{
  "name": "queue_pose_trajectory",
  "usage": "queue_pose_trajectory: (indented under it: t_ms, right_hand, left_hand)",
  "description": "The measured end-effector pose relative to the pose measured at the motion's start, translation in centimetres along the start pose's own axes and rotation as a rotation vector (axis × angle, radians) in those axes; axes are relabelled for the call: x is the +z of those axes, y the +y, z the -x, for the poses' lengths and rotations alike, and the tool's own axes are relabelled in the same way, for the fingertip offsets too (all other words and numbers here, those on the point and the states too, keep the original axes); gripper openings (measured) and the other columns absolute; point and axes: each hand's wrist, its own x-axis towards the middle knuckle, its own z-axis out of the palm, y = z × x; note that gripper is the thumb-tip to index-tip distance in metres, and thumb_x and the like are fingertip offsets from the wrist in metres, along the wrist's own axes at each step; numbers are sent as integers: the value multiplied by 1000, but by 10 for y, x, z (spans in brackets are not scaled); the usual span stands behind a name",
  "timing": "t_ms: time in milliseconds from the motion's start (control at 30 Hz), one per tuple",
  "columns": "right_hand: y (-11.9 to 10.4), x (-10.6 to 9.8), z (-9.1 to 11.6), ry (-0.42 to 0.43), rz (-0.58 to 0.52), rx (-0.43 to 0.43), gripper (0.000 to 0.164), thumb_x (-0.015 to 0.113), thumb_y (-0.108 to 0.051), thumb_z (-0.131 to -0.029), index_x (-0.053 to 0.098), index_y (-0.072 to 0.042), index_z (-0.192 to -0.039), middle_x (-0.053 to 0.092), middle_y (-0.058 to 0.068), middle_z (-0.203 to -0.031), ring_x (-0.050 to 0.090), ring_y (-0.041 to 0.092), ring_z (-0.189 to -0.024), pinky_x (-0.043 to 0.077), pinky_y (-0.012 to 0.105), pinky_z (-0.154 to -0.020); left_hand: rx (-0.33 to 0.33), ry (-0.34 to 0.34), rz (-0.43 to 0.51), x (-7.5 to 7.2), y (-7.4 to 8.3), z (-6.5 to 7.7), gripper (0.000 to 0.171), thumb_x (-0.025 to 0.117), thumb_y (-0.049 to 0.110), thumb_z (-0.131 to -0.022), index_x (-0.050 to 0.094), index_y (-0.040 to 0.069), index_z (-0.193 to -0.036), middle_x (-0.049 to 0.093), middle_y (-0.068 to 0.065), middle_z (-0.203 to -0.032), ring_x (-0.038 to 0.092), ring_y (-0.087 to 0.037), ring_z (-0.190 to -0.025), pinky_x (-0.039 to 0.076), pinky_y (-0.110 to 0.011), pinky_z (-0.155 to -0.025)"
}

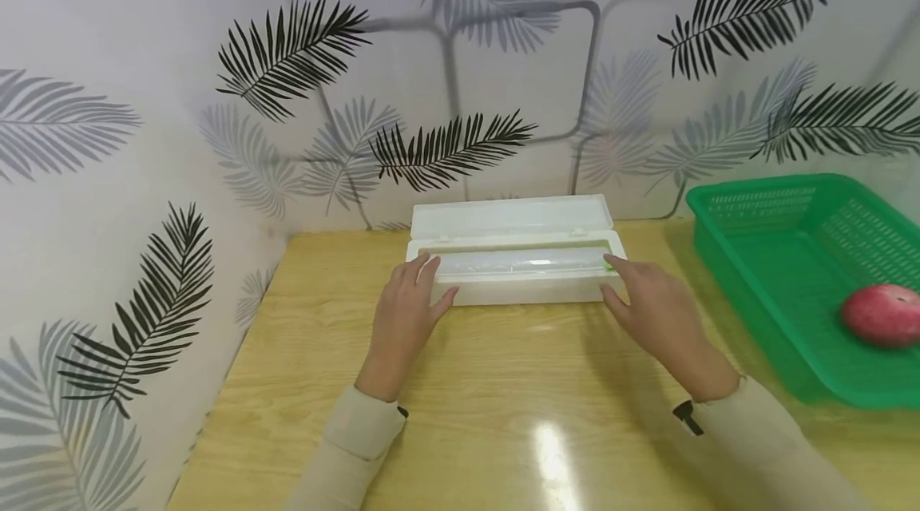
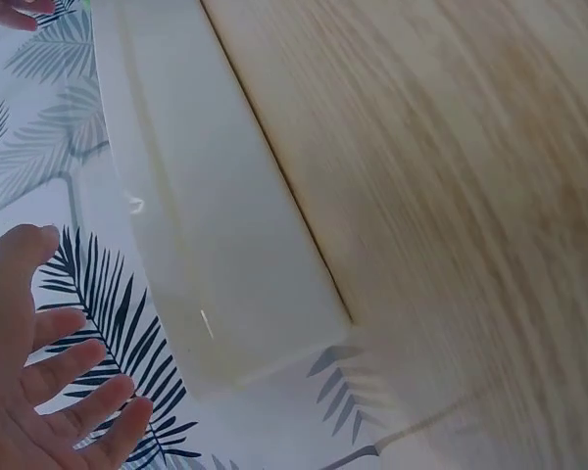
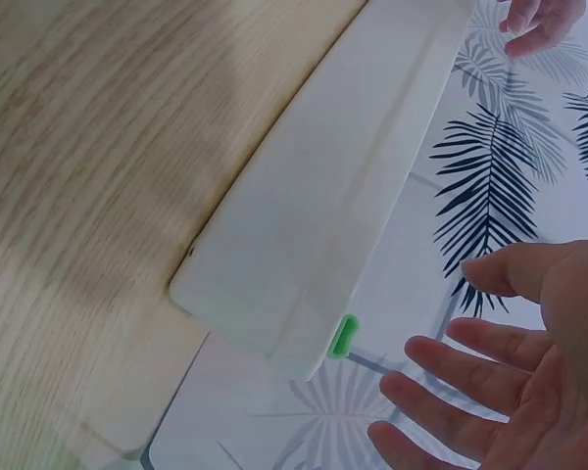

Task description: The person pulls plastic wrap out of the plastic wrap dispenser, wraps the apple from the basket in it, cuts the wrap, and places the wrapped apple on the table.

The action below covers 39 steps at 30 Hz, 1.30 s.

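On the table (image 1: 489, 391) sits the white box (image 1: 528, 292), lid (image 1: 512, 215) folded back, film roll (image 1: 521, 261) inside. My left hand (image 1: 404, 315) and right hand (image 1: 656, 313) are at its ends, fingers spread, gripping nothing; the green tab (image 3: 343, 337) is by the right. This looks like lining up; next probably calls for pinching the film.

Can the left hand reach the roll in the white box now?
Probably yes: the lid is open, leaving the roll exposed, and the left hand is at the left end of the white box.
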Motion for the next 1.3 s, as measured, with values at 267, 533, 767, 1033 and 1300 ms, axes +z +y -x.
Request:
queue_pose_trajectory:
  t_ms: [267,533,767,1033,1300]
  right_hand:
    - [3,6,-7,-99,-82,22,38,69,-12,-76,58,0,-110,61,19,-98,57,34,-88,49,43,-63]
    - [9,20,-15,-120,-130,-46,33,64,-16,-81,58,1,-108,60,17,-102,54,32,-97,44,43,-82]
    - [13,33,-19,-125,-118,-100,35,62,-21,-83,58,2,-109,58,17,-108,52,32,-101,41,45,-86]
    - [14,41,-22,-207,-58,-66,37,54,-30,-88,59,-2,-111,57,14,-112,49,31,-106,36,51,-87]
    - [16,47,-26,-268,-38,-70,43,48,-35,-90,57,1,-113,55,16,-116,47,32,-108,33,50,-93]
  left_hand:
    - [32,-35,-27,7,-16,0,44,61,35,-81,56,5,-112,56,-12,-113,53,-28,-99,49,-38,-72]
    - [53,-102,-23,11,-19,-5,46,58,42,-81,57,8,-112,56,-8,-115,51,-25,-105,41,-43,-83]
    - [46,-170,-22,19,-21,-6,51,51,49,-83,57,8,-113,56,-7,-114,50,-23,-107,34,-44,-91]
    - [61,-161,-15,27,-24,-8,55,50,53,-81,58,8,-112,58,-6,-111,53,-22,-102,34,-47,-91]
    - [60,-169,-5,31,-25,-9,59,49,55,-81,57,5,-112,57,-8,-111,52,-23,-102,33,-48,-92]
